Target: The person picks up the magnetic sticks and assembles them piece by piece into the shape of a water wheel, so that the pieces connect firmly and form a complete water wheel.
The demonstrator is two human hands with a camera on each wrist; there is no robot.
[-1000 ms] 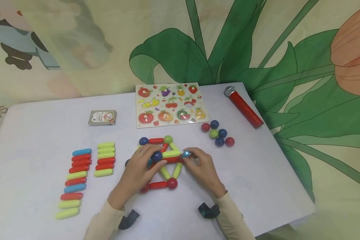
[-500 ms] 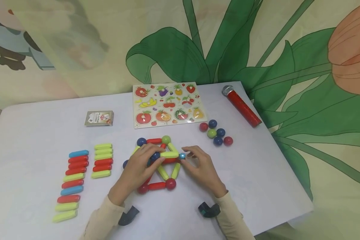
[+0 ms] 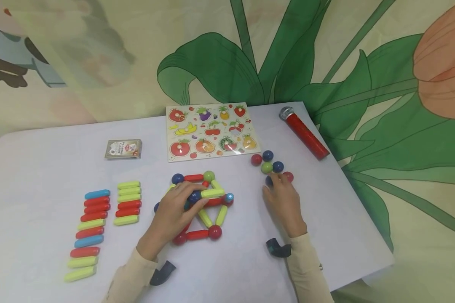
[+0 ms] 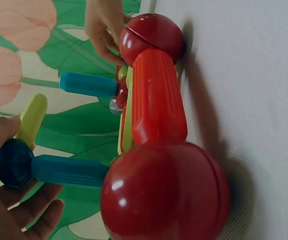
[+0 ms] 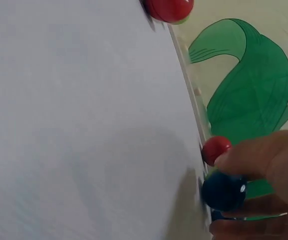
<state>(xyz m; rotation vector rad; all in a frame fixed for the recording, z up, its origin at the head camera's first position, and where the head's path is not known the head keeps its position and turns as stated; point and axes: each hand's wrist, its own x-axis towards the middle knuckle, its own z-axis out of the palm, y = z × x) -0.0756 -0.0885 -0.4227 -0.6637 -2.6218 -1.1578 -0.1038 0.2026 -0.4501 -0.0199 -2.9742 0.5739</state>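
Observation:
My left hand (image 3: pixel 174 206) pinches a dark blue ball (image 3: pixel 194 196) at the top of a magnetic stick-and-ball frame. A yellow-green stick (image 3: pixel 212 193) juts right from that ball, and a blue stick (image 4: pixel 69 170) joins it to the frame in the left wrist view. Red balls (image 3: pixel 215 232) and red sticks (image 3: pixel 198 235) form part of the base. On the frame's right, another blue stick (image 4: pixel 89 85) stands with its end free. Among the loose balls, my right hand (image 3: pixel 286 206) has its thumb and fingers around a dark blue ball (image 5: pixel 223 191).
Loose sticks (image 3: pixel 95 208) lie in two columns at the left. Behind are a card box (image 3: pixel 123 149) and a fruit puzzle board (image 3: pixel 213 132). A red microphone (image 3: pixel 305 134) lies at the back right, near several loose balls (image 3: pixel 266 167).
My right hand has left the upright blue stick and moved right to the loose balls. The left hand keeps its hold on the dark blue ball.

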